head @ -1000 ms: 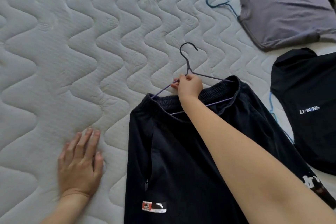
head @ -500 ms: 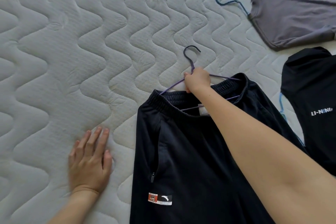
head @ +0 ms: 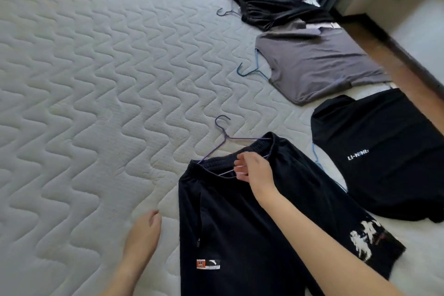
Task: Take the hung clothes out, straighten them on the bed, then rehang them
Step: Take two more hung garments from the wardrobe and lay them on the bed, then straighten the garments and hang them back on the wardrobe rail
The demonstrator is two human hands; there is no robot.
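Observation:
Black shorts [head: 242, 228] lie flat on the white quilted mattress [head: 96, 103], waistband toward the far side. A purple wire hanger [head: 224, 136] sits in the waistband with its hook sticking out onto the mattress. My right hand [head: 254, 172] rests at the waistband, its fingertips pinching the hanger's lower wire. Left of the shorts, my left hand [head: 144, 230] hovers just above the mattress, fingers loosely curled, holding nothing.
A black T-shirt with white lettering [head: 384, 151] lies to the right over a blue hanger. Further back lie a grey shirt [head: 317, 65] with a blue hanger [head: 249, 71] and a black garment [head: 274, 2]. A dark wooden edge [head: 394, 53] runs along the right; curtains hang behind.
The view has tilted up to show the far garments. My right hand slid from the hanger's neck down to its lower wire. My left hand lifted off the mattress.

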